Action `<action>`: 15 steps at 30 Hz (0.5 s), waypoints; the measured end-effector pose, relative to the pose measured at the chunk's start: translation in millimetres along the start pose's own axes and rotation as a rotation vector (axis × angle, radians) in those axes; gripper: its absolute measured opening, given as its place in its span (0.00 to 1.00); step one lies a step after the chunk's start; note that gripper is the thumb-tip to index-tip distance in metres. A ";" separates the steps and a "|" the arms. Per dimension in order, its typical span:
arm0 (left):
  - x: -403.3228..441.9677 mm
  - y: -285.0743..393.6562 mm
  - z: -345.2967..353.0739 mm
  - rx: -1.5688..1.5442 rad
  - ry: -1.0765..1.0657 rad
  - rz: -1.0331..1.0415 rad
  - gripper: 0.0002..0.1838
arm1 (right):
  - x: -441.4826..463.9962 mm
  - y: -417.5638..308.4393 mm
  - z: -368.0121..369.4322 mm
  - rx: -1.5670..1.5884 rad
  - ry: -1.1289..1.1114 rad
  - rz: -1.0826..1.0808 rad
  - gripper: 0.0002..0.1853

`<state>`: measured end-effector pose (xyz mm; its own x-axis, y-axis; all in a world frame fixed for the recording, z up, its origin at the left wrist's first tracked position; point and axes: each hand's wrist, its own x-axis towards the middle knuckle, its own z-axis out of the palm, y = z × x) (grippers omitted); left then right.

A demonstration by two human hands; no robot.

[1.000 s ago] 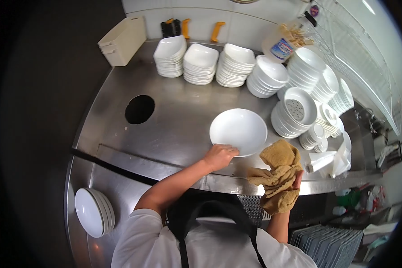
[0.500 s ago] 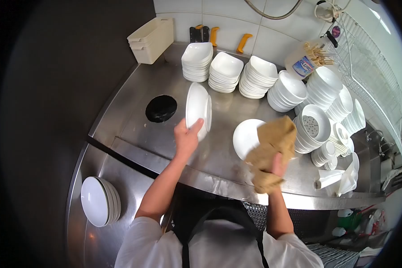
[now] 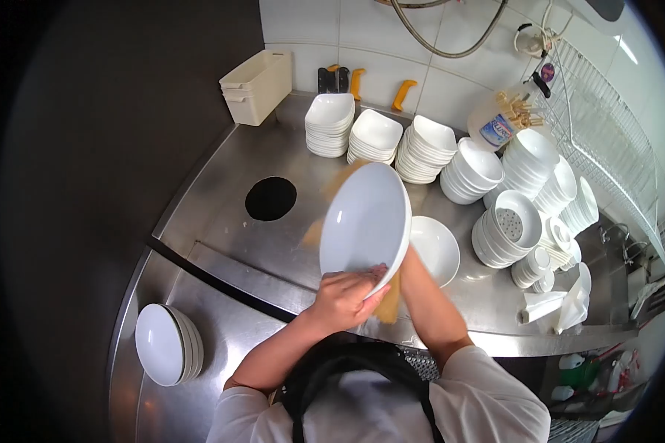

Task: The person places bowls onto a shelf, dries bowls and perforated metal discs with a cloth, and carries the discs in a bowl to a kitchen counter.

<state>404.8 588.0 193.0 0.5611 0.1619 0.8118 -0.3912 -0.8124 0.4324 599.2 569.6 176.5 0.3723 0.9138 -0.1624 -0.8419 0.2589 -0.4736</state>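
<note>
While left (image 3: 345, 301) grips bowl (image 3: 363, 221), right's unclear.

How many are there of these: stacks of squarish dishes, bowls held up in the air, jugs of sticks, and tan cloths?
Squarish-dish stacks: 3
Held-up bowl: 1
Jug of sticks: 1
Tan cloth, mostly hidden: 1
Total: 6

Smooth, glossy white ceramic-looking glaze on the tilted bowl (image 3: 366, 218) here, soft matt tan cloth (image 3: 389, 299) behind it, brushed metal sheen across the table (image 3: 262, 247), matt plastic-looking cream bins (image 3: 257, 87), and shiny tiles (image 3: 383, 70) on the wall.
</note>
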 end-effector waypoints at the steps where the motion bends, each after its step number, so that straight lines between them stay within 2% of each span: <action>1: -7.6 -10.1 7.3 0.132 -0.051 0.040 0.08 | -0.5 19.2 -10.3 0.077 -0.001 0.006 0.25; 4: -19.4 -40.7 6.2 0.333 -0.124 0.119 0.10 | -17.2 65.2 -22.5 0.163 0.081 0.020 0.26; 8: -37.3 -74.9 -4.3 0.279 -0.165 -0.085 0.10 | -45.5 71.8 -18.4 0.092 0.283 0.096 0.27; 12: -41.1 -77.7 -22.5 0.235 -0.240 -0.245 0.08 | -65.2 61.8 -24.3 -0.129 0.277 -0.045 0.28; 13: -49.7 -83.6 -25.5 0.144 -0.234 -0.432 0.09 | -79.8 45.8 -16.5 -0.086 0.332 -0.069 0.28; 15: -50.0 -77.7 -28.6 -0.304 0.066 -0.656 0.10 | -97.5 12.3 -5.2 -0.087 0.216 -0.314 0.28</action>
<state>386.3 659.1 130.0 0.7087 0.6033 0.3658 -0.1802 -0.3464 0.9206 554.7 482.1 181.9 0.6880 0.7051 -0.1717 -0.6409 0.4794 -0.5995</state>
